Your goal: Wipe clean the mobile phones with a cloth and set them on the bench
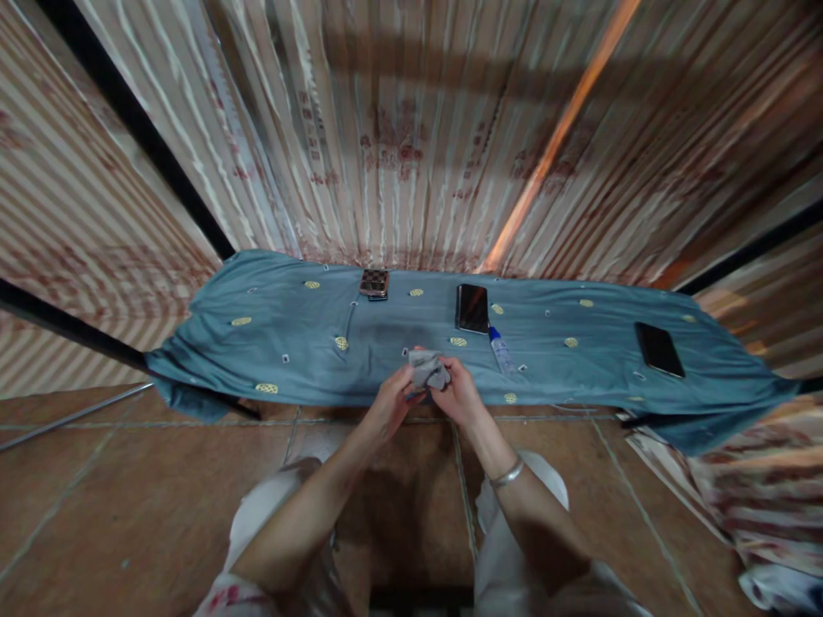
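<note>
Both my hands meet over the near edge of a low surface covered by a blue-grey cloth (pixel 270 343) with small yellow motifs. My left hand (pixel 391 399) and my right hand (pixel 458 391) are closed together on a small crumpled grey piece of cloth or paper (pixel 428 370), pinched between the fingers of both. A metal bangle (pixel 507 474) circles my right wrist. Just right of my hands lies a small bottle with a blue cap (pixel 500 348).
On the cloth lie a dark phone (pixel 473 307) at centre, another dark phone (pixel 659 349) at the right, and a small chequered case (pixel 375 283) at the back. Striped curtains (pixel 411 128) hang behind. Brown floor tiles (pixel 129 497) lie below; patterned fabric (pixel 759 497) is heaped at right.
</note>
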Demonstrator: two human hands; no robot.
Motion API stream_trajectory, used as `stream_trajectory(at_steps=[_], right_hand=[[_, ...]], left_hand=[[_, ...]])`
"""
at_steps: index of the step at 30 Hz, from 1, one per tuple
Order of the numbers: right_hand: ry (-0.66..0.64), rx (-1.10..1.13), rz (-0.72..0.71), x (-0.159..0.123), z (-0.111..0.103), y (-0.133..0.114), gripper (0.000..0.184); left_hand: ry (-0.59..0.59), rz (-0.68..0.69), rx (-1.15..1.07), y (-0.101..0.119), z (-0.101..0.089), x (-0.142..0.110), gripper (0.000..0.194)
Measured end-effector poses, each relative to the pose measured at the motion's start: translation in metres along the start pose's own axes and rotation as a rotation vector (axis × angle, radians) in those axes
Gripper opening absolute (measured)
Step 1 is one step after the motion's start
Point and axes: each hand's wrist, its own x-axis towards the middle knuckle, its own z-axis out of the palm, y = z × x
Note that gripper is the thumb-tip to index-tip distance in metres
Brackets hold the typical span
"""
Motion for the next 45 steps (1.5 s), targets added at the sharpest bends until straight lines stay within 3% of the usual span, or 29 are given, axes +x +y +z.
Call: stream_trajectory(at_steps=[7, 10, 13, 17, 19, 21, 24, 27, 31, 37, 45], right_hand=[[-0.104, -0.01, 0.074, -0.003, 0.0, 0.005, 0.022], [-0.153, -0.014, 0.144, -0.005, -0.009, 0.006, 0.027], [-0.183, -0.075, 0.116, -0.01, -0.017, 0.008, 0.029], [-0.231, -0.23, 0.042, -0.013, -0.024, 0.01, 0.043], [-0.207, -0.275, 0.029, -0.012, -0.027, 0.01, 0.037], [-0.118, -0.323, -0.05, -0.009, -0.031, 0.009, 0.032], [0.01, -0.467, -0.307, -0.008, -0.036, 0.007, 0.027], [-0.048, -0.67, -0.506, -0.01, -0.039, 0.004, 0.019], [-0.113, -0.866, -0.59, -0.014, -0.039, 0.006, 0.02], [-0.041, -1.057, -0.691, -0.021, -0.035, 0.005, 0.009], [-0.105, -1.194, -0.866, -0.032, -0.027, 0.001, 0.015]], left_hand=[[0.012, 0.083, 0.074, 0.0, -0.004, 0.004, 0.03], [0.081, 0.221, 0.334, 0.004, -0.008, 0.007, 0.024], [0.128, 0.435, 0.632, 0.013, -0.014, 0.009, 0.019], [0.15, 0.418, 0.708, 0.021, -0.02, 0.012, 0.027], [0.165, 0.395, 0.648, 0.019, -0.021, 0.014, 0.028], [0.159, 0.347, 0.545, 0.015, -0.021, 0.016, 0.03], [0.13, 0.286, 0.474, 0.011, -0.019, 0.016, 0.033], [0.074, 0.291, 0.568, 0.012, -0.016, 0.012, 0.03], [0.004, 0.307, 0.63, 0.015, -0.013, 0.008, 0.028], [0.036, 0.336, 0.704, 0.016, -0.019, 0.008, 0.023], [0.012, 0.398, 0.787, 0.015, -0.024, 0.003, 0.02]])
